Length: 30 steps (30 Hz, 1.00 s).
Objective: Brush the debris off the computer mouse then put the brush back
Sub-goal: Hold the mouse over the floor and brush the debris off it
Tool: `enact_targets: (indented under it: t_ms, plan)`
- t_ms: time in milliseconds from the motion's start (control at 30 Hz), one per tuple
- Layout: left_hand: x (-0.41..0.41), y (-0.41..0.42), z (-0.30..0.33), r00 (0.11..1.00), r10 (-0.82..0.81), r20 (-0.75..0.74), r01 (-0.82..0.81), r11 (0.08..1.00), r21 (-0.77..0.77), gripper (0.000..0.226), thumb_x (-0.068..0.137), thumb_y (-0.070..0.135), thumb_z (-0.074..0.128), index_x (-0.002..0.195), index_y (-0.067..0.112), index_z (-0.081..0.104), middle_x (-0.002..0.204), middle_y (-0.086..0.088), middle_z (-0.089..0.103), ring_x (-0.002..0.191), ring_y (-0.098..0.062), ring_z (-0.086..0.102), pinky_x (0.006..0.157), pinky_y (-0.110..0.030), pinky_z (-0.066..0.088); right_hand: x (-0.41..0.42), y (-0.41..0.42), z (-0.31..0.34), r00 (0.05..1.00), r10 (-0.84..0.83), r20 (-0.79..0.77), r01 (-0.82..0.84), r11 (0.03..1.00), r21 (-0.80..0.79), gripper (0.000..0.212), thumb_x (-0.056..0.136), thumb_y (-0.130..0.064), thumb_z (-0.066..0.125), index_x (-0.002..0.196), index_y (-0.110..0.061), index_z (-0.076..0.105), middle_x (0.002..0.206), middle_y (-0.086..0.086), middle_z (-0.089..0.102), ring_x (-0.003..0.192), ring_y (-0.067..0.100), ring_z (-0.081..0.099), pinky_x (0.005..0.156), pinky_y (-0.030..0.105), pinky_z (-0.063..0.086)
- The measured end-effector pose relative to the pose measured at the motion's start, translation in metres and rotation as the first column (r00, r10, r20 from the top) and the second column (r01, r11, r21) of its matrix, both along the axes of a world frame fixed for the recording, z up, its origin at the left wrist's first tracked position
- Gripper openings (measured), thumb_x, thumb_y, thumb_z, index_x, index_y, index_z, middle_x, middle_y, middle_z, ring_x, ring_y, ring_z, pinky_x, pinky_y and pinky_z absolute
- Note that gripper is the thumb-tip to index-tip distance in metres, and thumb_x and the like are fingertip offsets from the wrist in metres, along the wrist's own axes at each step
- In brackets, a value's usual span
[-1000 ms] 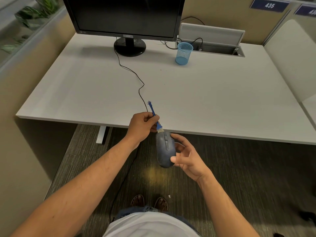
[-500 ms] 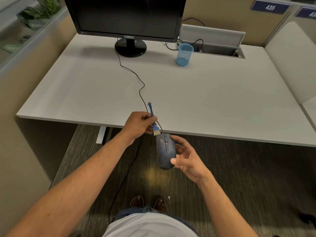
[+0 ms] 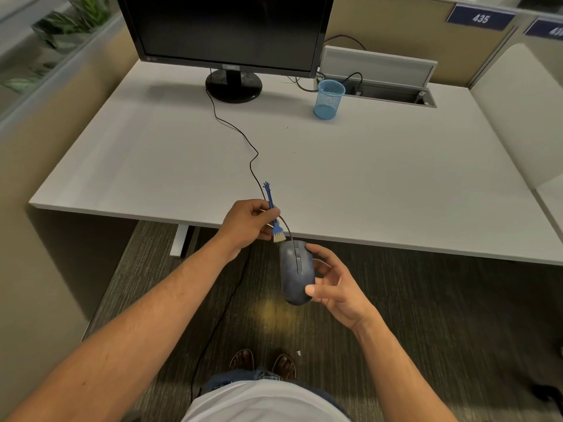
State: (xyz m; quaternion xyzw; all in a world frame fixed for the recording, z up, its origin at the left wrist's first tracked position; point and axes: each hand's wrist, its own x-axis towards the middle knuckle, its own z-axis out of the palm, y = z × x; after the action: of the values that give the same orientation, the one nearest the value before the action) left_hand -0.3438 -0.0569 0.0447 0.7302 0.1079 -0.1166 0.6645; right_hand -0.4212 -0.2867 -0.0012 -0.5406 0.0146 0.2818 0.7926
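Note:
My right hand (image 3: 336, 284) grips a dark, dusty computer mouse (image 3: 296, 272) just in front of the desk's near edge, above the carpet. Thumb and fingers curl round its right side. My left hand (image 3: 248, 222) pinches a small blue brush (image 3: 274, 214) by its thin handle. The brush's pale bristles point down and sit just above the mouse's front left corner. The mouse cable (image 3: 240, 134) runs from the mouse up over the white desk (image 3: 396, 178) toward the monitor.
A blue mesh cup (image 3: 328, 99) stands at the back of the desk, right of the black monitor (image 3: 228, 35). Behind it is an open cable tray (image 3: 393, 92). Partition walls close in left and right. My feet show on the carpet below.
The brush has drawn back a little from the mouse's front, toward the upper left. The mouse and my right hand have stayed nearly still.

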Motion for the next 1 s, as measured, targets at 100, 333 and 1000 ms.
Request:
enact_targets:
  t_ms: [100, 333, 1000]
  plan:
    - [-0.001, -0.006, 0.000, 1.000, 0.031, 0.003, -0.031, 0.999, -0.022, 0.010, 0.095, 0.022, 0.067, 0.101, 0.015, 0.071, 0.088, -0.004, 0.073, 0.068, -0.011, 0.072, 0.064, -0.026, 0.060, 0.000, 0.001, 0.001, 1.000, 0.021, 0.007, -0.021, 1.000, -0.006, 0.081, 0.068, -0.004, 0.085, 0.140, -0.027, 0.056, 0.137, 0.011, 0.060, 0.114, 0.039, 0.067, 0.084, 0.047, 0.059]
    - [-0.009, -0.010, -0.006, 0.996, -0.089, -0.033, 0.090, 0.995, 0.048, 0.013, 0.095, 0.026, 0.067, 0.102, 0.015, 0.072, 0.085, -0.006, 0.071, 0.071, -0.014, 0.067, 0.065, -0.024, 0.059, 0.003, -0.003, 0.002, 1.000, -0.015, 0.020, 0.015, 1.000, -0.005, 0.081, 0.066, -0.004, 0.086, 0.138, -0.027, 0.057, 0.136, 0.012, 0.062, 0.116, 0.039, 0.066, 0.084, 0.052, 0.059]
    - [-0.012, -0.011, -0.004, 0.998, -0.054, -0.022, 0.055, 0.998, 0.043, 0.010, 0.096, 0.025, 0.065, 0.098, 0.016, 0.070, 0.085, -0.005, 0.072, 0.064, -0.011, 0.066, 0.054, -0.018, 0.050, -0.003, 0.002, 0.002, 1.000, 0.014, 0.009, -0.014, 1.000, -0.027, 0.079, 0.067, -0.004, 0.085, 0.138, -0.027, 0.058, 0.134, 0.009, 0.063, 0.112, 0.041, 0.067, 0.085, 0.050, 0.060]
